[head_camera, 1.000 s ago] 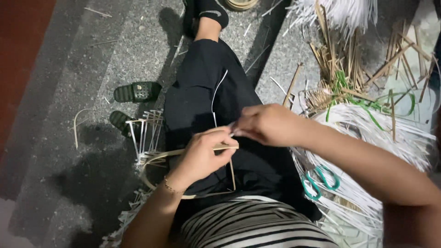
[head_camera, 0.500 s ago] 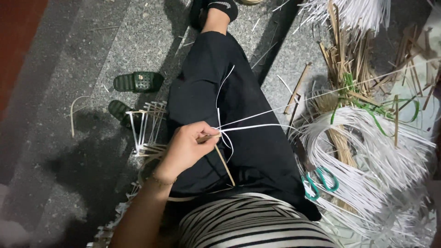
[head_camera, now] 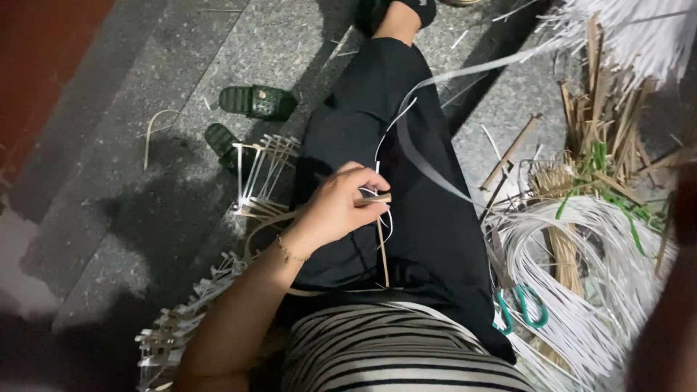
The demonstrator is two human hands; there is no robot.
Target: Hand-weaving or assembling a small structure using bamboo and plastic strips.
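My left hand (head_camera: 335, 209) rests over my lap in black trousers and pinches a thin bamboo stick (head_camera: 382, 247) where a white flat strip (head_camera: 428, 170) is tied to it. The strip loops at my fingers and runs taut up to the top right, out of the picture. A curved bamboo frame with short upright slats (head_camera: 255, 181) lies under my left wrist and trails to the lower left. My right hand is out of view; only a dark blurred arm (head_camera: 671, 305) shows at the right edge.
A bundle of white strips (head_camera: 581, 290) and loose bamboo sticks (head_camera: 602, 131) with green ties lie on the floor at my right. Green-handled scissors (head_camera: 521, 308) sit by my right hip. Two dark green sandals (head_camera: 258, 101) lie on the grey stone floor to the left.
My right hand left the left hand and drew the white strip out to the upper right, going out of view. The left hand kept its hold on the stick.
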